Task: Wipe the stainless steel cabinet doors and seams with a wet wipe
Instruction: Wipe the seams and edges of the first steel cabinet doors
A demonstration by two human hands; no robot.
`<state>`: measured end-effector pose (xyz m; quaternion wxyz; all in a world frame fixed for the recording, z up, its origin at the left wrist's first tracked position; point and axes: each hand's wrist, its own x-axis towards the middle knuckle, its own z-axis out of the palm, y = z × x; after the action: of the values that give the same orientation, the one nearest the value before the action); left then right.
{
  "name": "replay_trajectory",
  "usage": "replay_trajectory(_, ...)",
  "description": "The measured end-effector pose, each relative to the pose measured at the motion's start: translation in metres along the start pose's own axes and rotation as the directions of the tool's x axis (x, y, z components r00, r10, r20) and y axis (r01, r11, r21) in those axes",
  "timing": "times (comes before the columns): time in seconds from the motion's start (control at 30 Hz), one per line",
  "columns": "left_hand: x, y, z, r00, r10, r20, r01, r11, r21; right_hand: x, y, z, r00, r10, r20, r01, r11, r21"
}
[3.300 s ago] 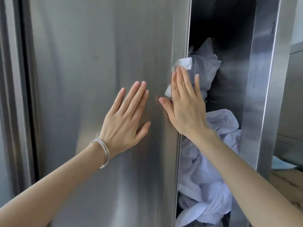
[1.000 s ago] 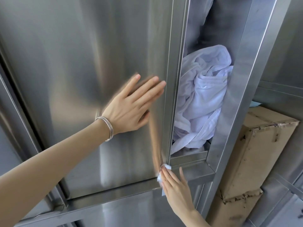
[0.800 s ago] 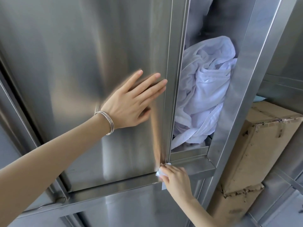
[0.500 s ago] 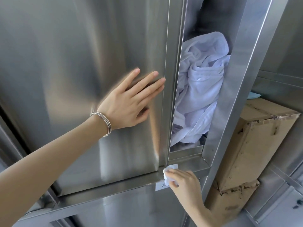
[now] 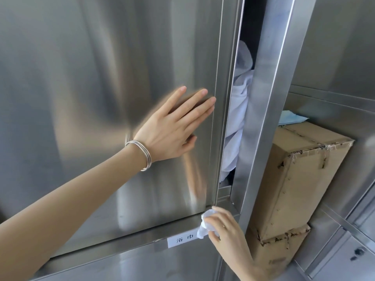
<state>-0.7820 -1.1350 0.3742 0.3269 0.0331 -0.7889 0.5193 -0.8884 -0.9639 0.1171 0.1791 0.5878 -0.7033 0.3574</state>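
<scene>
Stainless steel cabinet door (image 5: pixel 91 88) fills the left and centre of the frame.

Left hand (image 5: pixel 172 128), centre of frame: laid flat on the door, fingers straight and slightly spread, tips close to the door's right edge. Thin silver bangles (image 5: pixel 143 154) on that wrist.

Right hand (image 5: pixel 227 230), lower centre, reaching up from the bottom edge: fingers curled round a bunched white wet wipe (image 5: pixel 203 225), gripping it. The wipe is pressed at the door's lower right corner, where the vertical seam meets the lower rail (image 5: pixel 121 245). Hands well apart, left above right.

White label (image 5: pixel 183 239) with printed characters on the rail, just left of the wipe. Whether wipe and label touch, cannot tell.

Right of the door, a narrow open gap shows crumpled white cloth (image 5: pixel 237 122) inside. Past a steel upright (image 5: pixel 265 110), at right of frame, a taped cardboard box (image 5: pixel 300 175) sits on a shelf. Something pale blue (image 5: pixel 292 118) lies on its top.
</scene>
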Motion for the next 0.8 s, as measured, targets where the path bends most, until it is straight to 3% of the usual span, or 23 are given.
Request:
replay_trajectory(0.17, 0.024, 0.016, 0.005, 1.0, 0.001, -0.003, -0.001, 1.0, 0.002, -0.001, 0.011, 0.002, 0.992, 0.078, 0.103, -0.08, 0.997, 0.009)
replay_trajectory(0.27, 0.034, 0.023, 0.008, 1.0, 0.006, -0.008, -0.006, 1.0, 0.009, -0.001, 0.017, 0.006, 0.994, 0.09, 0.056, -0.089, 0.996, -0.033)
replay_trajectory(0.4, 0.045, 0.029, 0.01, 1.0, 0.007, -0.007, -0.007, 1.0, 0.011, -0.007, 0.027, 0.014, 0.997, 0.007, -0.081, -0.011, 0.999, -0.045)
replay_trajectory(0.5, 0.047, 0.03, 0.01, 1.0, -0.001, -0.006, 0.001, 1.0, -0.004, -0.013, 0.036, 0.019, 0.994, -0.084, -0.07, 0.085, 0.996, 0.013)
replay_trajectory(0.8, 0.047, 0.031, 0.008, 1.0, -0.009, 0.016, 0.009, 1.0, 0.0, -0.009, 0.046, 0.031, 0.982, -0.144, -0.124, 0.149, 0.988, 0.027)
